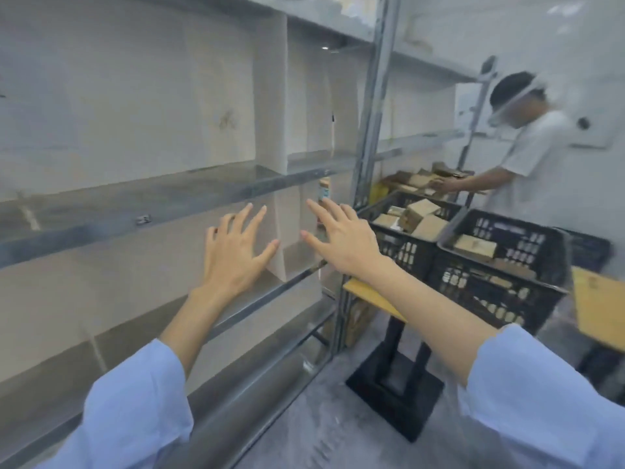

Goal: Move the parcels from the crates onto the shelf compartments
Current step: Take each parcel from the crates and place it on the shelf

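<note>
Just then both my hands held nothing, fingers spread wide: my left hand [236,247] and my right hand [343,238] hovered side by side before the shelf [135,214]. The parcels [422,214] lay off to the right of my right hand, heaped in two black crates [406,252], well apart from my left. I judged the right hand the nearer one, so the reach would go rightward. The parcels lay at mixed angles.

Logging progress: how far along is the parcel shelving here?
Done: nothing visible; the shelf compartments in view show no parcels. In hand: nothing; the left hand and right hand are open and empty. Left: parcels sit in the black crates.
</note>
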`<state>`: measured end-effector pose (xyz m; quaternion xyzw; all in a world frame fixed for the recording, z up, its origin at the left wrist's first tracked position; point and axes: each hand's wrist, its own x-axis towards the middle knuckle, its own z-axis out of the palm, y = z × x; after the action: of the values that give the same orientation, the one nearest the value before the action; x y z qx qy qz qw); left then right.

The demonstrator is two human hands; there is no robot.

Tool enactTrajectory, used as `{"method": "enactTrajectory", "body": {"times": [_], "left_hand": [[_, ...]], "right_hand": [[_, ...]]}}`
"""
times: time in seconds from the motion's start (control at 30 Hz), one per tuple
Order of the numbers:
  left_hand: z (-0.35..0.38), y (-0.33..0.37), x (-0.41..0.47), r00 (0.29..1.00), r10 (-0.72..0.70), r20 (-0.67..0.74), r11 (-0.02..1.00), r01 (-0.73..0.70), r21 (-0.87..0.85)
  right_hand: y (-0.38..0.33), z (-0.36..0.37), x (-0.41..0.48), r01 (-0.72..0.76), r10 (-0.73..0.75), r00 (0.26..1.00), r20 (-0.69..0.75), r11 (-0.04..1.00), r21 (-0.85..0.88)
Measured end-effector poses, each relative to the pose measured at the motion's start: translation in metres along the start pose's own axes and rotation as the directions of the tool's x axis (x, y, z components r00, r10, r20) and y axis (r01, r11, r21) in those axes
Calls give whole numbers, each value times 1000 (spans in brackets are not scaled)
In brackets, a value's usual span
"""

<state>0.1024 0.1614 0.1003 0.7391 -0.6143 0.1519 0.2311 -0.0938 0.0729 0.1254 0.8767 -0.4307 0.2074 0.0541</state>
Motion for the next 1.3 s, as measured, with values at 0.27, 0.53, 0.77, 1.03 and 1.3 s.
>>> {"method": "enactTrajectory", "body": {"times": [0.27, 0.53, 0.77, 1.03, 1.3], "left_hand": [[81, 164, 69, 956, 289, 55, 954, -283, -102], [169, 285, 143, 888, 452, 88, 881, -429, -200], [253, 363, 242, 835, 539, 108, 815, -484, -319], [354, 440, 317, 731, 654, 197, 704, -491, -513], [453, 498, 337, 685, 614, 391, 755, -367, -544]], "right_hand": [[188, -18, -60, -389, 390, 921, 18, 920, -46], [330, -13, -75, -613, 614, 789, -2, 787, -64], [454, 20, -28, -731, 731, 682, -22, 681, -40], [559, 76, 5, -835, 835, 550, 17, 549, 28], [642, 118, 3, -880, 877, 474, 80, 469, 77]]}}
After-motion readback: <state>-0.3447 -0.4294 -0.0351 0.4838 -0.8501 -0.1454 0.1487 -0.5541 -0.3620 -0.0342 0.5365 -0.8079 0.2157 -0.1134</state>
